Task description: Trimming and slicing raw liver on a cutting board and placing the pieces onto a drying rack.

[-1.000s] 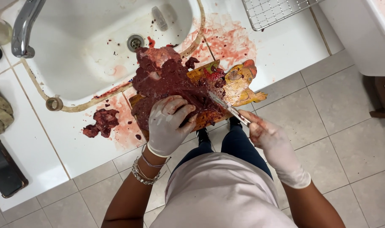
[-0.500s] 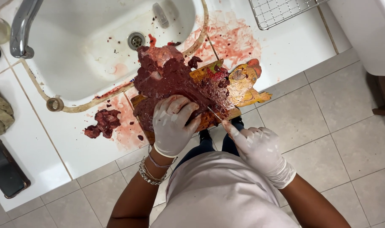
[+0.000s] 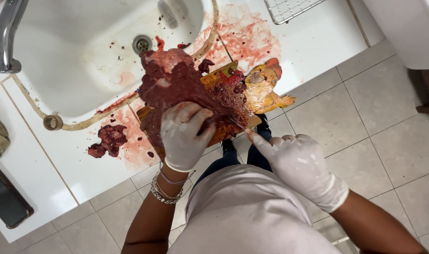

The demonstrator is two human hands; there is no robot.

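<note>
White tiled table [image 3: 73, 164] with an inset sink, seen from overhead; beige floor tiles below. Nearest: right hand [image 3: 296, 162], gloved, fingers closed round a knife [image 3: 237, 124] whose handle is hidden in the fist; only a thin blade shows, its tip buried in the meat. Left hand [image 3: 184, 134], gloved, spread flat and pressing down on the dark red slab of meat [image 3: 186, 89], pinning it for the cut. Meat lies on a yellow figure-shaped cutting board [image 3: 261, 89] that overhangs the table's front edge. Cut-off scraps [image 3: 106, 140] sit to the left on the table, apart from the board. Farther: sink [image 3: 82, 61] with drain and tap [image 3: 5, 37], wire rack [image 3: 289, 7] at the back edge, dark phone [image 3: 5, 197] at the left front corner. Red smears crowd the table around the board.
</note>
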